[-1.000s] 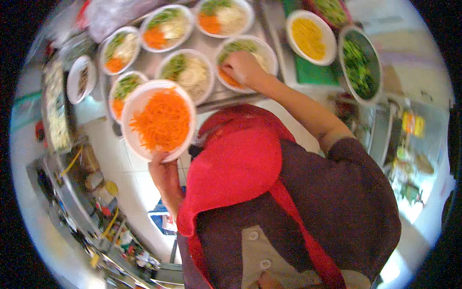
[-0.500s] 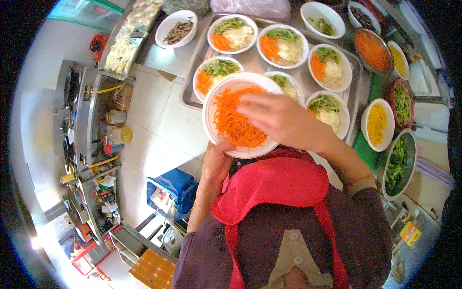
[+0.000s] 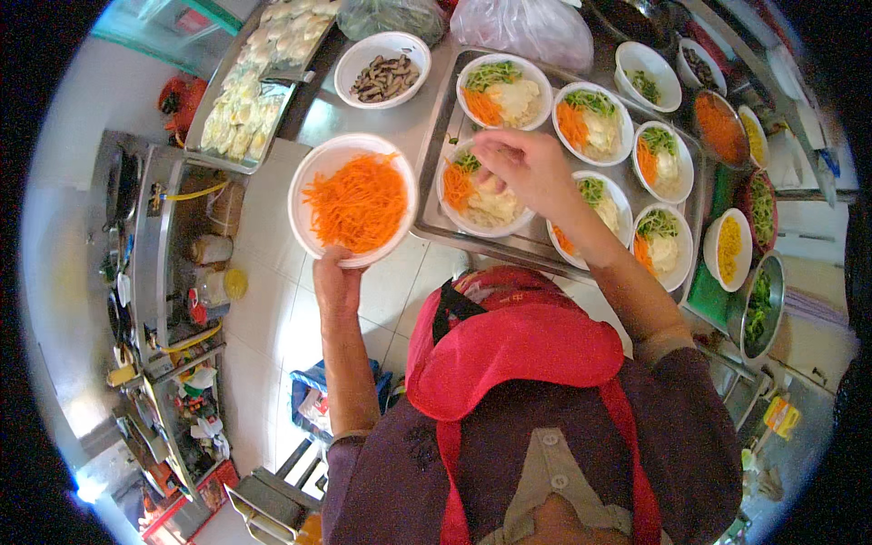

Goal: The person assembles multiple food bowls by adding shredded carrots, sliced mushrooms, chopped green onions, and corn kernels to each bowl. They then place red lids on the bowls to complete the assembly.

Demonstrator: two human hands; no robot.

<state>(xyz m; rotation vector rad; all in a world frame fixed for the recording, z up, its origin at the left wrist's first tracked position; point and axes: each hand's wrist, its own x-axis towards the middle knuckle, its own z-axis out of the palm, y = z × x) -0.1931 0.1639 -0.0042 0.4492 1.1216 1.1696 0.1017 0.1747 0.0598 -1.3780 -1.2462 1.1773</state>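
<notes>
I have the left hand (image 3: 338, 283) grasping the near rim of a white bowl (image 3: 297, 216), thumb over the edge, left of the frame's centre; the bowl carries shredded carrot (image 3: 356, 202). My right hand (image 3: 525, 171) hangs with loosely curled fingers over a filled bowl (image 3: 454, 219) near the middle of the frame; from here I cannot tell whether its fingers hold anything. That filled bowl shows carrot, greens and a pale heap, and sits with five similar ones on a metal tray (image 3: 538, 238). Farther out, I see dark brown slices (image 3: 385, 78) in a bowl at the upper left, fried eggs (image 3: 242, 123) beyond them, a translucent bag (image 3: 522, 32) at the top, and yellow kernels (image 3: 729, 247) at the right.
</notes>
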